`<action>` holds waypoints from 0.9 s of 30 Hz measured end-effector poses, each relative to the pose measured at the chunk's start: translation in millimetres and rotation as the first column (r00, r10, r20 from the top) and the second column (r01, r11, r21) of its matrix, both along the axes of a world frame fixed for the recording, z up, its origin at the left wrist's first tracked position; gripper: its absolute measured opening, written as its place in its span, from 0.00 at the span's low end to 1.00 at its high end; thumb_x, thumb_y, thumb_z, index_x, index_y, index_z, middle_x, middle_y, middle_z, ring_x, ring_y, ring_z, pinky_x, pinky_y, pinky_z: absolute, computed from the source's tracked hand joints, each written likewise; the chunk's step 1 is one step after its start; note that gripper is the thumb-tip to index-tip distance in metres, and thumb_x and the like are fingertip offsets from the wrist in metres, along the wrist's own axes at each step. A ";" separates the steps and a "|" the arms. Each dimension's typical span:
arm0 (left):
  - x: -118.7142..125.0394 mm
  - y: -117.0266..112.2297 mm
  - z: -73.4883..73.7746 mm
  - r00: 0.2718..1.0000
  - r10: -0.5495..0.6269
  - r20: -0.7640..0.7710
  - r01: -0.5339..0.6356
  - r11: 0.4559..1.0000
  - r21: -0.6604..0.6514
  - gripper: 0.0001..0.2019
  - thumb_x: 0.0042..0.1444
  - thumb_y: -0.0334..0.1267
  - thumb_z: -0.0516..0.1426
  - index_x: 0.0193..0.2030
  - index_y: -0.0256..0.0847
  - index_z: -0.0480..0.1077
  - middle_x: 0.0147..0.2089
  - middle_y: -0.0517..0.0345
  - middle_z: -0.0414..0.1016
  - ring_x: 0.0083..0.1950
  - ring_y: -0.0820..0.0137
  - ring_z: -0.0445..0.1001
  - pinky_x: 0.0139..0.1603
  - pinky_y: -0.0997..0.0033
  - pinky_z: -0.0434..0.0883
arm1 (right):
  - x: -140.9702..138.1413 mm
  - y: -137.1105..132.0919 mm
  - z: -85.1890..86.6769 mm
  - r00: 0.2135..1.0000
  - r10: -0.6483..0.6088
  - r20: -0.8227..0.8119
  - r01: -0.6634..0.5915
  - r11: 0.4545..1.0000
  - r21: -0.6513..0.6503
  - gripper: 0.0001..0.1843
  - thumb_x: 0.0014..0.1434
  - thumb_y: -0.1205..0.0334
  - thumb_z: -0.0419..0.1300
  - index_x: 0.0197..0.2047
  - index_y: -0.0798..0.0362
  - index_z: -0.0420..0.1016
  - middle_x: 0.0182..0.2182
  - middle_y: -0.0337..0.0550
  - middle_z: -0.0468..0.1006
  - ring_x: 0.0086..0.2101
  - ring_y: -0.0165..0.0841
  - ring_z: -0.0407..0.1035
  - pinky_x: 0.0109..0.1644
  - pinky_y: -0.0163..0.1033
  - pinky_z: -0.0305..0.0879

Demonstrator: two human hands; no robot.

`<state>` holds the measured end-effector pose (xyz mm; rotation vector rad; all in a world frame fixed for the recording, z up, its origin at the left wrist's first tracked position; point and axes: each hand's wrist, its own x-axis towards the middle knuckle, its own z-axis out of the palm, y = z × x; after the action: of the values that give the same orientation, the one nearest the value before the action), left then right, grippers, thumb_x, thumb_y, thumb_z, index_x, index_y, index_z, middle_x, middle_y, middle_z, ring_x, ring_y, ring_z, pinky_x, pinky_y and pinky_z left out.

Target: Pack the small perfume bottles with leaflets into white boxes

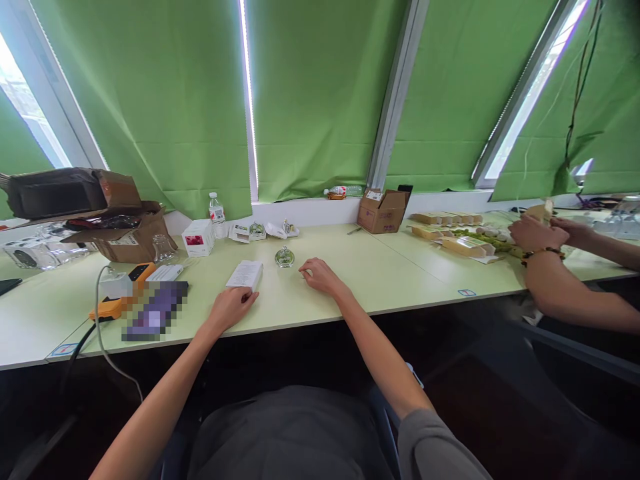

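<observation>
My left hand (233,308) rests near the table's front edge with its fingers curled in. It overlaps the near end of a white box with small print (246,273); whether it grips the box I cannot tell. My right hand (320,276) is closed in a pinch low over the table, and a small pale bit at its fingertips is too small to name. Just beyond and left of that hand stands a clear glass jar with a knobbed lid (285,257), untouched. Further back are a similar glass piece (257,231) and crumpled white wrapping (283,229).
At left lie a phone (156,312), an orange-and-black device (141,272), a cable and opened cardboard boxes (131,243). A white box (199,238) and water bottle (217,215) stand behind. Back right is a brown carton (384,211). A co-worker's hands (540,233) handle something beside small cartons (467,245).
</observation>
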<state>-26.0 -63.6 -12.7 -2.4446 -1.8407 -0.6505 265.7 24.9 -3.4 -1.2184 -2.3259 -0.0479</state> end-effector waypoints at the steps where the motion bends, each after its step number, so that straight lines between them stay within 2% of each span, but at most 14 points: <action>1: 0.0 0.0 0.1 1.000 0.001 0.003 -0.001 1.000 -0.001 0.21 0.63 0.53 0.46 0.28 0.43 0.70 0.31 0.54 0.75 0.34 0.65 0.70 0.31 0.69 0.55 | -0.5 -1.9 1.6 1.000 0.004 -0.006 -0.004 1.000 -0.003 0.12 0.61 0.69 0.56 0.42 0.55 0.81 0.42 0.49 0.80 0.46 0.39 0.71 0.53 0.42 0.63; 8: -0.3 -0.1 1.2 1.000 -0.007 0.014 0.007 1.000 0.000 0.21 0.63 0.52 0.46 0.28 0.43 0.70 0.31 0.55 0.75 0.33 0.65 0.70 0.31 0.69 0.55 | -2.5 -11.5 7.4 0.998 0.021 -0.053 -0.024 0.998 -0.053 0.10 0.59 0.68 0.58 0.38 0.52 0.81 0.40 0.45 0.81 0.44 0.39 0.72 0.52 0.41 0.63; 14: -0.2 -1.1 1.2 1.000 -0.010 0.020 0.010 1.000 0.002 0.21 0.63 0.52 0.47 0.29 0.43 0.71 0.31 0.54 0.75 0.34 0.65 0.70 0.31 0.69 0.56 | -3.5 -10.6 8.8 0.994 0.019 -0.106 -0.021 1.000 -0.018 0.10 0.60 0.67 0.56 0.38 0.53 0.80 0.40 0.46 0.81 0.44 0.38 0.72 0.53 0.41 0.63; 20: -1.1 -0.5 0.9 1.000 -0.020 0.017 0.020 1.000 0.009 0.21 0.63 0.52 0.46 0.28 0.42 0.69 0.32 0.55 0.75 0.33 0.66 0.69 0.30 0.68 0.54 | -2.0 -6.9 5.8 0.986 -0.055 -0.160 0.053 0.998 -0.013 0.13 0.62 0.67 0.55 0.48 0.55 0.77 0.47 0.49 0.78 0.49 0.39 0.71 0.56 0.42 0.63; 23: -1.7 0.2 0.5 1.000 -0.019 0.015 0.019 1.000 0.009 0.21 0.63 0.53 0.46 0.28 0.42 0.68 0.32 0.55 0.75 0.32 0.66 0.69 0.30 0.68 0.53 | -1.2 -6.2 3.8 0.988 -0.069 -0.138 0.063 0.997 -0.047 0.18 0.61 0.67 0.56 0.54 0.57 0.74 0.51 0.51 0.76 0.52 0.40 0.69 0.58 0.43 0.62; 27: -1.9 1.0 -0.4 1.000 -0.018 0.014 0.018 1.000 0.014 0.21 0.63 0.53 0.46 0.27 0.42 0.68 0.30 0.55 0.74 0.32 0.66 0.69 0.30 0.68 0.53 | -0.5 -5.1 2.0 0.993 -0.072 -0.093 0.063 0.993 -0.095 0.20 0.61 0.66 0.57 0.56 0.56 0.73 0.53 0.51 0.75 0.53 0.41 0.70 0.58 0.42 0.62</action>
<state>-27.8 -62.6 -13.2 -2.4577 -1.8147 -0.6801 265.2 19.8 -1.4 -1.3151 -2.2253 0.0933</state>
